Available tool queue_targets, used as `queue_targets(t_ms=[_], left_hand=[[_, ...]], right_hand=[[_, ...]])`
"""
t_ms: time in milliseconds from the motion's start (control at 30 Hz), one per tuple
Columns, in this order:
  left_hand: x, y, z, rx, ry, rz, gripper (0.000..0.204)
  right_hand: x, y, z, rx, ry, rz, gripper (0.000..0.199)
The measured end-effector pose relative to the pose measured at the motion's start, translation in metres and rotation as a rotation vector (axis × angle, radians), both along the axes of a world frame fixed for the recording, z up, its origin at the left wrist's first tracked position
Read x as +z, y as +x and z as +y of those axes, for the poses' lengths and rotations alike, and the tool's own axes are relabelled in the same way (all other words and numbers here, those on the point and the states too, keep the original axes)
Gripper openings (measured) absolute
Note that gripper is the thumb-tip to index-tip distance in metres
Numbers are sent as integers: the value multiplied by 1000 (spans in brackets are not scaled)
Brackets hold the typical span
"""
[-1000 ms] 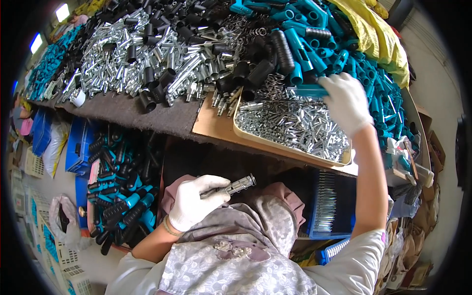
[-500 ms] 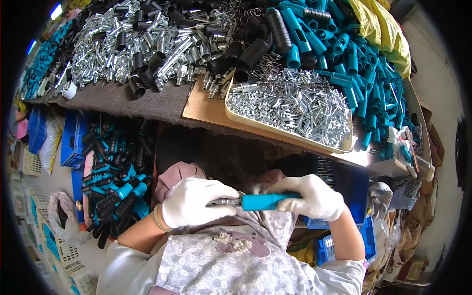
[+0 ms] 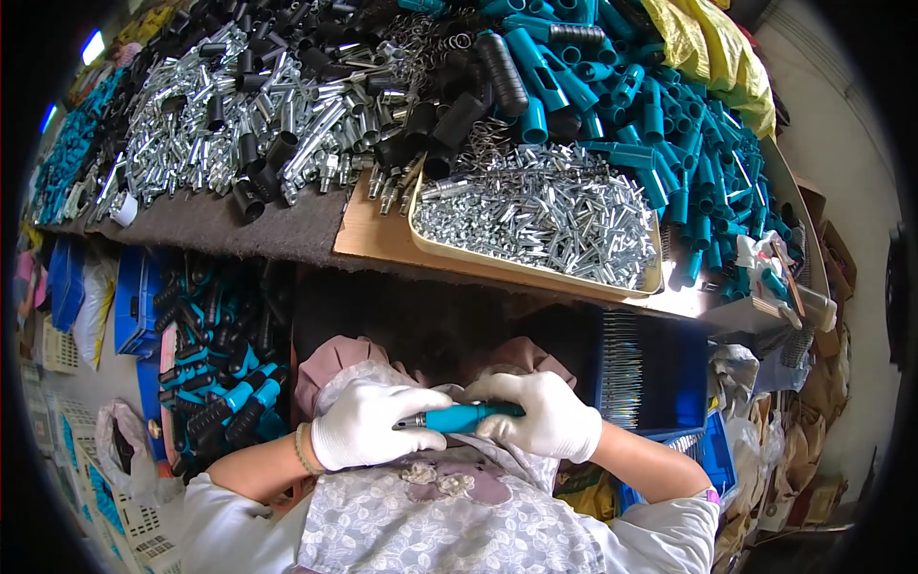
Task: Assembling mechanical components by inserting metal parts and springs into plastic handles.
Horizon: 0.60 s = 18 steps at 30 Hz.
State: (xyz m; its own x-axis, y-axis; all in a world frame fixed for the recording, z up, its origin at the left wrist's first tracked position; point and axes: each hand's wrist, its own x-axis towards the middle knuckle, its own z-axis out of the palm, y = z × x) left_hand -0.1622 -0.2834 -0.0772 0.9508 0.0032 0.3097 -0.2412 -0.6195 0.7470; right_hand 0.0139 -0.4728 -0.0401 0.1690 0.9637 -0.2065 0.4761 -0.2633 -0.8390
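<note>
Both my hands wear white gloves and meet over my lap. My left hand (image 3: pixel 368 426) grips the metal end of a part, and my right hand (image 3: pixel 540 413) closes on its teal plastic sleeve (image 3: pixel 461 417), which lies level between them. Above, on the workbench, a cream tray (image 3: pixel 535 273) holds a heap of small shiny metal pieces (image 3: pixel 545 215). Behind it lie piles of teal sleeves (image 3: pixel 660 115), black sleeves (image 3: pixel 459 115) and silver metal tubes (image 3: pixel 239 115).
A blue crate (image 3: pixel 215 373) of finished black and teal parts sits at my left on the floor. A blue bin (image 3: pixel 650 373) stands at my right under the bench. White baskets (image 3: pixel 57 344) are far left, a yellow cloth (image 3: pixel 712 48) at the back right.
My right hand left the pile of teal sleeves on the bench and came down with one to my lap. It now meets my left hand, with the sleeve on the metal part.
</note>
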Motion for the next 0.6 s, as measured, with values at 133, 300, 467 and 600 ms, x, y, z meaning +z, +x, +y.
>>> queue_targets(t_ms=[133, 300, 467, 600], left_hand=[[8, -2, -9, -34, -111, 103, 44], [1, -1, -3, -4, 15, 115, 44], [8, 1, -7, -44, -7, 31, 47], [19, 7, -11, -72, 76, 189, 53]], right_hand=[[-15, 8, -9, 9, -31, 203, 37], [17, -10, -6, -22, -96, -41, 46], [-9, 7, -8, -8, -5, 260, 46], [2, 12, -2, 24, -155, 270, 55]])
